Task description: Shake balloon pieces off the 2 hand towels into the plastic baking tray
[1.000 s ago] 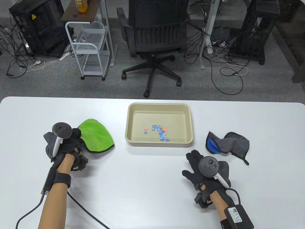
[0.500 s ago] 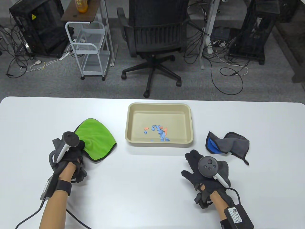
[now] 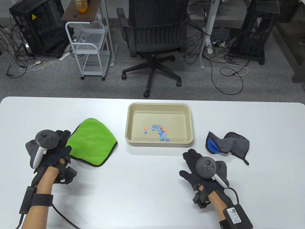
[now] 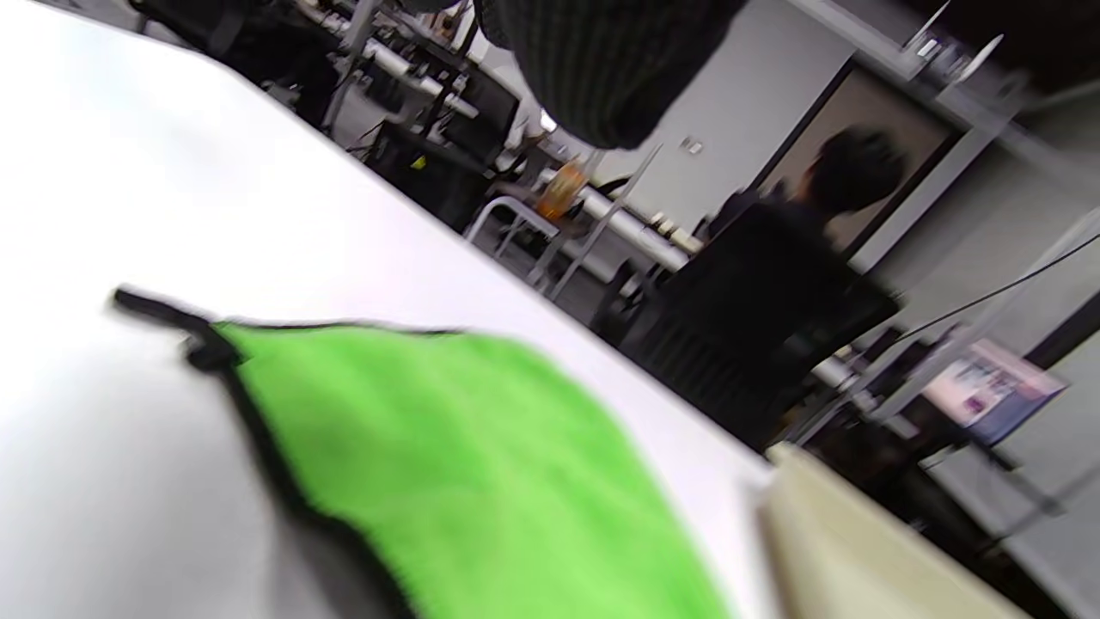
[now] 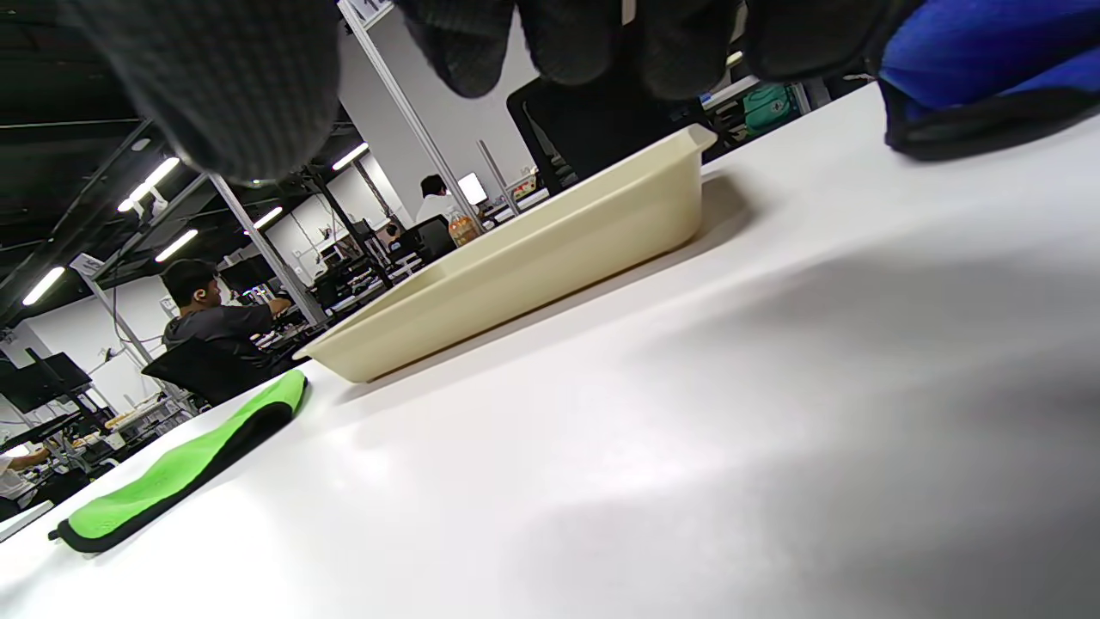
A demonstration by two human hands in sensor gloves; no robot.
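The green hand towel (image 3: 93,143) lies flat on the white table, left of the beige plastic tray (image 3: 188,124). Several blue and orange balloon pieces (image 3: 158,132) lie inside the tray. My left hand (image 3: 64,143) rests at the towel's left edge with relaxed fingers and holds nothing. In the left wrist view one fingertip (image 4: 601,69) hangs above the green towel (image 4: 447,456) without touching it. The crumpled grey and blue towel (image 3: 228,144) lies right of the tray. My right hand (image 3: 189,164) lies flat on the table with spread fingers, below and left of that towel.
A black office chair (image 3: 152,35), a white cart (image 3: 88,47) and floor cables stand beyond the table's far edge. The right wrist view shows the tray's side wall (image 5: 533,266), the green towel (image 5: 180,464) and the blue towel's edge (image 5: 980,60).
My left hand let go of the green towel and moved left; the towel now lies flatter. My right hand shifted slightly left.
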